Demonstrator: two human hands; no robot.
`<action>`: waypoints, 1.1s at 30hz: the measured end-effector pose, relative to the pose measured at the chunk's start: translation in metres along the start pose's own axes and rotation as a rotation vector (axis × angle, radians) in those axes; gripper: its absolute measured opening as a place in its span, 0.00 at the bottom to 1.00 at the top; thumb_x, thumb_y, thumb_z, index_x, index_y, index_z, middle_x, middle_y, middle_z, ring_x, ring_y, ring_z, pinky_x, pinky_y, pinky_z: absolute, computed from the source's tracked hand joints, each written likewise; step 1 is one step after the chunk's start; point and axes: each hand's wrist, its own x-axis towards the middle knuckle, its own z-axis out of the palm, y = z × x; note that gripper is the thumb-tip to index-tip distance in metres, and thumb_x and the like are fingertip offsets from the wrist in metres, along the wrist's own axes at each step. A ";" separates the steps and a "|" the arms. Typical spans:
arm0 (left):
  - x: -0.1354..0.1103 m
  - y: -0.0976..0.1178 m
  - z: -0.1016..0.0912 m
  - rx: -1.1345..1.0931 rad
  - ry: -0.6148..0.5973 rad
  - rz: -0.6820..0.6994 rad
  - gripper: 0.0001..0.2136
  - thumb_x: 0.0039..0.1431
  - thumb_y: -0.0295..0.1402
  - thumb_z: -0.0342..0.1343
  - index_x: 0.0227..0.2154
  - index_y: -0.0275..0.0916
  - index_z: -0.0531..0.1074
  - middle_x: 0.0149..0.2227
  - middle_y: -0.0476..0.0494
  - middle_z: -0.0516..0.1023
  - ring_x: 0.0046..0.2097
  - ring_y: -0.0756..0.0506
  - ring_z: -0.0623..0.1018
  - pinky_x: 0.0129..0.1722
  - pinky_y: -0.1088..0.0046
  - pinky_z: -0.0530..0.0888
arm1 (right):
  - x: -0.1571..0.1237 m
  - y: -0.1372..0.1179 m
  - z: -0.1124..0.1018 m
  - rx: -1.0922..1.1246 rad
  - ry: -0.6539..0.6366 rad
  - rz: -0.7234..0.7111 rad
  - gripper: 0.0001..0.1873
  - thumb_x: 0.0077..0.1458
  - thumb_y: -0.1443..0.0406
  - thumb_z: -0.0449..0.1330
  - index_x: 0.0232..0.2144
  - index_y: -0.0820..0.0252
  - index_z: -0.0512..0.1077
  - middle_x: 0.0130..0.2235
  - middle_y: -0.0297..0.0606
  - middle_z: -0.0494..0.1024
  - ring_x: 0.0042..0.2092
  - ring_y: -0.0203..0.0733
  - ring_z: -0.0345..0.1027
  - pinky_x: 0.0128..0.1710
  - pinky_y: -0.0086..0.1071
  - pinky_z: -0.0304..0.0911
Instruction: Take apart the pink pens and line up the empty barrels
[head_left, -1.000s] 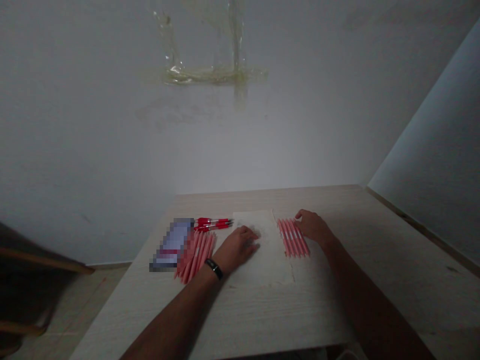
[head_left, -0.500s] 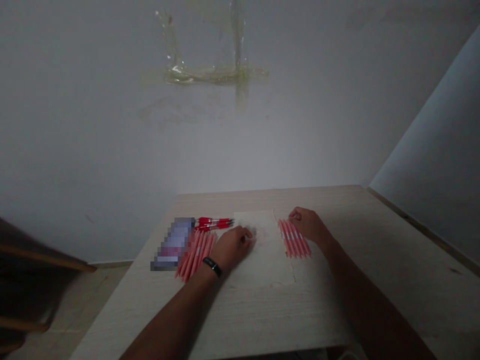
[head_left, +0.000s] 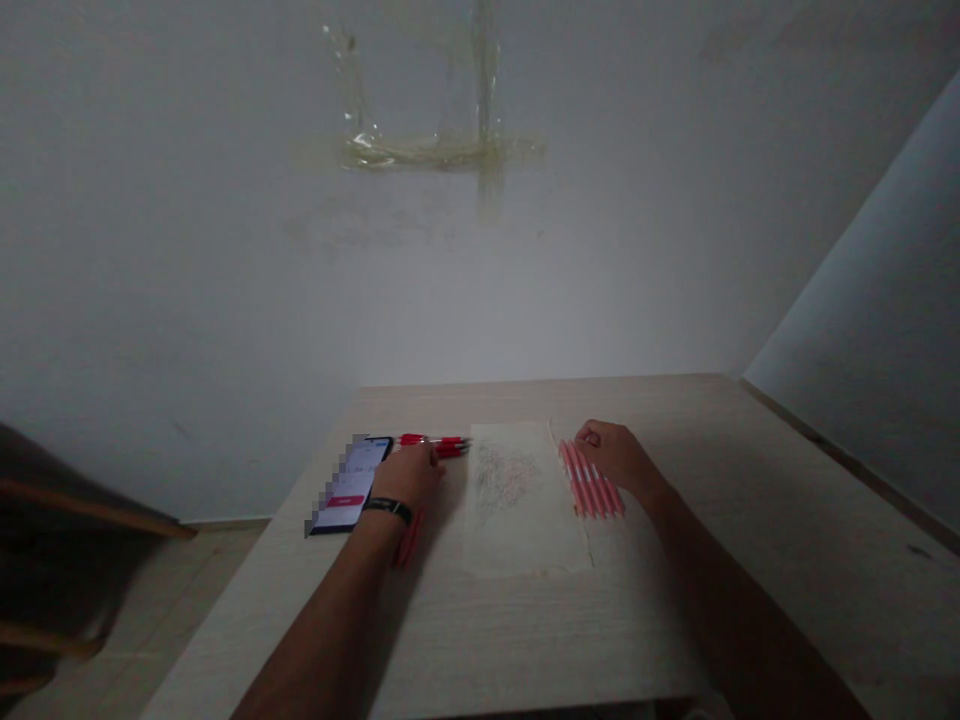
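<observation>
My left hand [head_left: 409, 474], with a black band on its wrist, is over a pile of pink pens [head_left: 407, 545], most of it hidden under the hand. Its fingers are bent down beside several red pens [head_left: 450, 448] with dark tips; whether it holds anything is hidden. At the right, a row of pink pens [head_left: 589, 480] lies side by side. My right hand [head_left: 611, 452] is at the far end of that row, its fingers curled in with nothing visible in them. A whitish sheet [head_left: 525, 545] with grey and reddish scribbles lies between the hands.
A phone [head_left: 352, 490] with a lit screen lies left of my left hand, partly pixelated. The light wooden table [head_left: 480, 640] meets a grey wall [head_left: 615, 250] with strips of clear tape [head_left: 420, 155]. Dark furniture with wooden bars [head_left: 90, 510] stands at the left.
My left hand has moved left from over the sheet to the pink pen pile and red pens, uncovering the scribbles. My right hand has stayed at the pen row.
</observation>
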 end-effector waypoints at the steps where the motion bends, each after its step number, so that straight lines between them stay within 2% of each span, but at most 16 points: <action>1: 0.000 -0.001 0.001 0.000 0.000 0.005 0.08 0.55 0.37 0.56 0.35 0.41 0.76 0.39 0.37 0.81 0.44 0.36 0.79 0.41 0.63 0.73 | 0.000 -0.001 0.000 0.001 -0.002 -0.001 0.09 0.56 0.62 0.56 0.29 0.59 0.74 0.26 0.34 0.75 0.27 0.35 0.66 0.27 0.26 0.53; 5: 0.002 -0.002 0.005 -0.016 0.021 0.037 0.10 0.52 0.37 0.58 0.36 0.41 0.77 0.39 0.37 0.81 0.44 0.35 0.79 0.42 0.63 0.72 | -0.001 -0.007 0.001 0.016 -0.036 -0.020 0.10 0.57 0.60 0.57 0.30 0.59 0.74 0.26 0.35 0.76 0.27 0.36 0.66 0.27 0.26 0.54; 12: 0.000 0.000 0.013 -0.037 0.089 0.110 0.12 0.53 0.33 0.54 0.39 0.42 0.77 0.36 0.37 0.81 0.38 0.38 0.80 0.41 0.64 0.72 | -0.005 -0.020 0.003 0.029 -0.106 -0.070 0.08 0.57 0.63 0.57 0.31 0.58 0.75 0.26 0.34 0.77 0.28 0.36 0.67 0.29 0.26 0.55; 19: -0.005 0.010 0.007 -0.151 0.066 0.155 0.08 0.51 0.31 0.55 0.34 0.40 0.77 0.34 0.40 0.81 0.37 0.41 0.79 0.38 0.69 0.71 | -0.008 -0.027 0.010 0.003 -0.161 -0.118 0.07 0.56 0.64 0.57 0.30 0.58 0.74 0.28 0.33 0.78 0.28 0.35 0.68 0.30 0.26 0.56; 26: -0.003 0.019 0.004 -0.527 0.053 0.267 0.09 0.55 0.34 0.55 0.36 0.38 0.76 0.33 0.44 0.80 0.34 0.46 0.78 0.34 0.72 0.71 | -0.010 -0.029 0.012 0.043 -0.160 -0.133 0.08 0.58 0.62 0.56 0.30 0.58 0.73 0.27 0.34 0.78 0.27 0.35 0.69 0.28 0.25 0.58; 30: -0.003 0.026 0.006 -0.876 -0.047 0.296 0.09 0.54 0.37 0.56 0.34 0.36 0.72 0.28 0.47 0.76 0.28 0.48 0.75 0.29 0.73 0.71 | -0.016 -0.035 0.017 0.152 -0.313 -0.037 0.12 0.61 0.59 0.52 0.33 0.58 0.72 0.19 0.30 0.73 0.17 0.34 0.65 0.18 0.24 0.55; 33: -0.004 0.030 0.008 -1.098 -0.064 0.292 0.09 0.53 0.37 0.57 0.31 0.37 0.67 0.26 0.48 0.75 0.27 0.49 0.75 0.27 0.75 0.70 | -0.021 -0.040 0.021 0.226 -0.381 -0.007 0.15 0.63 0.55 0.51 0.35 0.57 0.71 0.16 0.28 0.69 0.13 0.32 0.61 0.13 0.22 0.50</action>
